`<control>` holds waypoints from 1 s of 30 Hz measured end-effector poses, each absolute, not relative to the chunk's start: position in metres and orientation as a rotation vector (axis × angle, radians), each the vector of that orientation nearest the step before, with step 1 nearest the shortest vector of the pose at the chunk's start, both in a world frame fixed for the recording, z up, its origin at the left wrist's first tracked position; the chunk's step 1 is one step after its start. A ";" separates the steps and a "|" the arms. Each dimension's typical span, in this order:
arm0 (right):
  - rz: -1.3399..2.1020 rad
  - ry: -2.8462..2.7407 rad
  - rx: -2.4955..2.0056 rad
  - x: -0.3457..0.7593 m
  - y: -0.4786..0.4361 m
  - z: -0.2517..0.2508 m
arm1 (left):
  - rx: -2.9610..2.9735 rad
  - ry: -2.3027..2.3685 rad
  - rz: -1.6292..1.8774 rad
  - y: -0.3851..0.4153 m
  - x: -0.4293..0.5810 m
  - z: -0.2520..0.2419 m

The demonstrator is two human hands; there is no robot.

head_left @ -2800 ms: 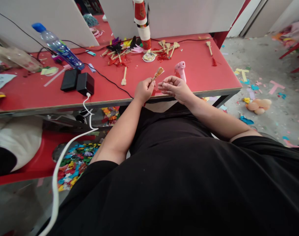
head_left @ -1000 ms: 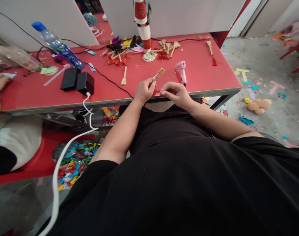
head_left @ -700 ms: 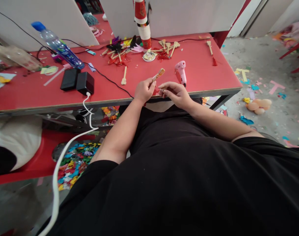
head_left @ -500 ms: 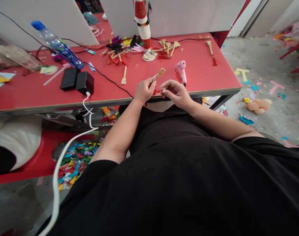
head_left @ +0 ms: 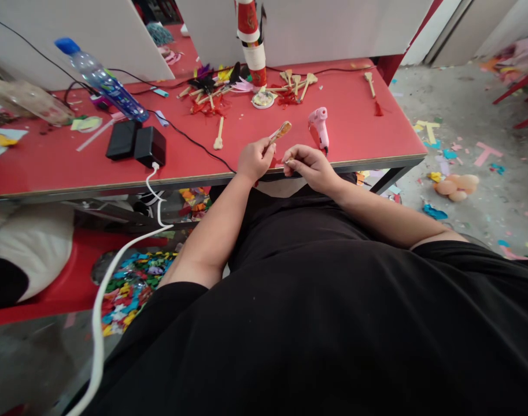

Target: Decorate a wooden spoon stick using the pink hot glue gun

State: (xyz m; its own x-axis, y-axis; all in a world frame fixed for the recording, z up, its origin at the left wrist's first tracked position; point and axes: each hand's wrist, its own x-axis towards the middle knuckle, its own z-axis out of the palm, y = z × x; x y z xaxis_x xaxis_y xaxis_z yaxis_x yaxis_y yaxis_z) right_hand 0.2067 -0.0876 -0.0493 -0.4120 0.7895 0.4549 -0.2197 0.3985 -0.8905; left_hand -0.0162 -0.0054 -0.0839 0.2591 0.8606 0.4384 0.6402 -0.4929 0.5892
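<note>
My left hand (head_left: 255,160) is closed round a short wooden stick (head_left: 281,132) with a wider brownish end, tilted up to the right over the table edge. Just to its right, my right hand (head_left: 310,166) pinches something small and pale between thumb and fingers, too small to name. A pink glue gun (head_left: 319,127) stands on the table behind the right hand. A small round white dish (head_left: 262,99) with pale bits in it lies farther back. Left of my left hand lies a wooden stick with a shaped end (head_left: 219,136).
Feathers and red-tasselled sticks (head_left: 209,92) lie heaped at the back of the red table (head_left: 354,136), by stacked paper cups (head_left: 255,58). On the left are a blue-capped bottle (head_left: 105,81) and two black boxes (head_left: 150,146) with a white cable (head_left: 116,260). Paper scraps litter the floor.
My right fingers have shifted slightly round the small pale thing. The left hand and its stick look unmoved.
</note>
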 end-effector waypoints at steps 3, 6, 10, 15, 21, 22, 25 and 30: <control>1.231 -1.629 -0.536 0.207 -0.090 -0.048 | 2.240 1.359 1.096 -0.006 -0.016 -0.084; 1.208 -1.597 -0.552 0.206 -0.090 -0.047 | 2.236 1.340 1.100 -0.005 -0.017 -0.084; 1.215 -1.524 -0.538 0.205 -0.087 -0.048 | 2.233 1.365 1.087 -0.005 -0.016 -0.085; 1.297 -1.485 -0.563 0.206 -0.086 -0.050 | 2.236 1.377 1.093 -0.004 -0.016 -0.086; 1.355 -1.518 -0.536 0.206 -0.090 -0.048 | 2.227 1.379 1.095 -0.005 -0.017 -0.085; 1.354 -1.529 -0.533 0.207 -0.091 -0.047 | 2.223 1.379 1.091 -0.005 -0.017 -0.085; 1.344 -1.566 -0.522 0.208 -0.092 -0.046 | 2.221 1.376 1.082 -0.005 -0.017 -0.085; 1.368 -1.573 -0.532 0.207 -0.094 -0.047 | 2.239 1.373 1.080 -0.005 -0.016 -0.084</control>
State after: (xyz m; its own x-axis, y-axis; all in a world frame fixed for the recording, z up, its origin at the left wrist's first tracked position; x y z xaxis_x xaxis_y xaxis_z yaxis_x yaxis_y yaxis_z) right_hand 0.2066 -0.0937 -0.0472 -0.4539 0.8117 0.3676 -0.2519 0.2788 -0.9267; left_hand -0.0161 -0.0048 -0.0840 0.2600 0.8583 0.4424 0.6320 -0.4977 0.5941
